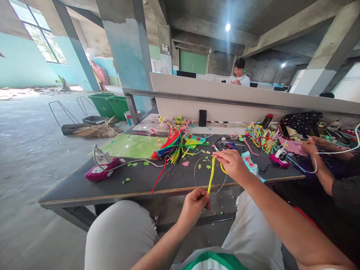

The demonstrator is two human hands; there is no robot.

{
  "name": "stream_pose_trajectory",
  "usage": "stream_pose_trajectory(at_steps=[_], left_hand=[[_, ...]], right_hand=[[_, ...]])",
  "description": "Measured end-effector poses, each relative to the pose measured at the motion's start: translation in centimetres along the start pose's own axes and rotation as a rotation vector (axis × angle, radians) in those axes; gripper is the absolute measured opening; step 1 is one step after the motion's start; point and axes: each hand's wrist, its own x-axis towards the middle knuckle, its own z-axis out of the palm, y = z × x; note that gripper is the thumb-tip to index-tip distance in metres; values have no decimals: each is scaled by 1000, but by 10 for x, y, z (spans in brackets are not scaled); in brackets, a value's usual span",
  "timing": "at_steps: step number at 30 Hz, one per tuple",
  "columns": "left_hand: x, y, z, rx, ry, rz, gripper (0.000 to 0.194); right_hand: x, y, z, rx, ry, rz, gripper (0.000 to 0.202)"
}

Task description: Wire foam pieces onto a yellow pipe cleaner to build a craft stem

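A yellow fuzzy stem [211,175] stretches between my two hands, over the table's front edge. My left hand [196,204] pinches its lower end, just below the table edge. Higher up and to the right, my right hand [231,163] has its fingers closed on the upper end. Beside the right fingers a yellow loop curves down, partly hidden by the hand. Thin wire arcs hang around the stem. A bundle of coloured fuzzy stems [171,147] lies on the table to the left of my right hand.
Pink power strips [102,170] sit at the table's left and right. A green sheet [132,146], a blue-white packet [250,164], a phone [202,118] and scattered scraps are on the dark table [73,189]. At the right, another person's hands [311,147] work; one person is behind the partition [225,90].
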Motion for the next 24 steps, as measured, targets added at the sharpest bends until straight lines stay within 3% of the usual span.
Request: stream_pose_trajectory(at_steps=[4, 10, 24], left_hand=[[-2, 5, 2, -23, -23, -5, 28], [-2, 6, 0, -36, -27, -9, 30], [-1, 5, 0, -48, -12, -20, 29]], right_hand=[[6, 0, -4, -181, -102, -143, 33], [5, -4, -4, -211, -131, -236, 47], [2, 5, 3, -206, -69, -164, 48]])
